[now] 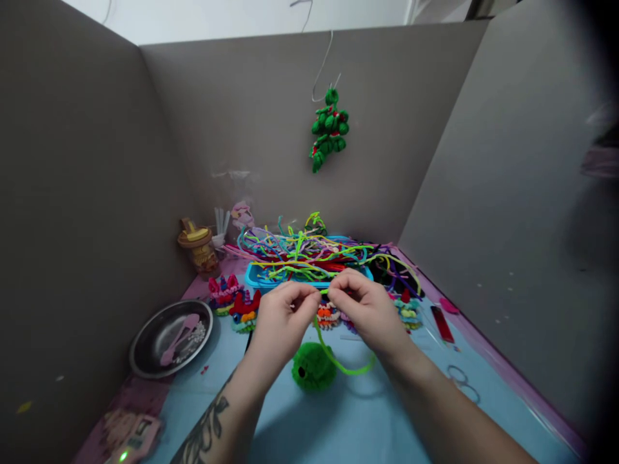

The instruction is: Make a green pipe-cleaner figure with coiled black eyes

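Observation:
A lime-green pipe cleaner is pinched between my two hands, with a short piece of it spanning the gap between the fingertips. My left hand grips it from the left, thumb against fingers. From the right, my right hand pinches it in the same way. The rest of the pipe cleaner hangs down in a loop toward the right wrist. Below the hands, a round fuzzy green ball with a dark spot on its left side rests on the blue table cover.
Behind the hands, a blue tray is heaped with colourful pipe cleaners. Small finished figures stand before it. A metal bowl holds pink tools, left. Scissors lie right. Grey panels enclose the table.

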